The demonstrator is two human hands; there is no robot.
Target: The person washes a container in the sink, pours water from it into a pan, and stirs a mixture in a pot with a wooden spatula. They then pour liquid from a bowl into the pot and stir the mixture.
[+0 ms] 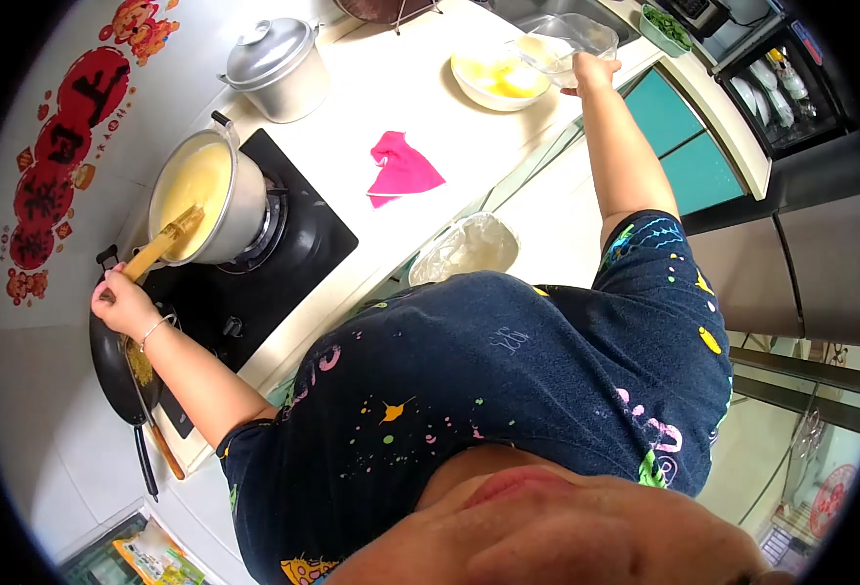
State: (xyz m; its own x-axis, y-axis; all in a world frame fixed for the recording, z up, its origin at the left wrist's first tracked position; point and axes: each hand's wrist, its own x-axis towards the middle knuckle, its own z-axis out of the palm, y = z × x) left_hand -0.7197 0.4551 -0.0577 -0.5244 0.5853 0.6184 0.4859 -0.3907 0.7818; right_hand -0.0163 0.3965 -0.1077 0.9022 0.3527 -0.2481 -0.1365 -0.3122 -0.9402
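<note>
My left hand (126,304) is closed around the handle of a flat wooden spatula (157,249). The spatula's blade dips into a thick, pale yellow mixture (199,183) in a deep metal pot (243,219) on the gas stove (298,239). Stretched out to the far right, my right hand (594,73) grips the edge of a clear bowl (591,37). That bowl is tilted beside and partly over a white bowl (484,96) with yellow contents. I cannot tell whether anything is in the clear bowl.
A lidded metal pot (279,73) and a pink cloth (403,171) are on the counter. A wok (113,366) with long-handled tools sits left of the stove. Below the counter edge stands a lined bin (469,249). Greens fill a container (666,31) beyond the sink (537,12).
</note>
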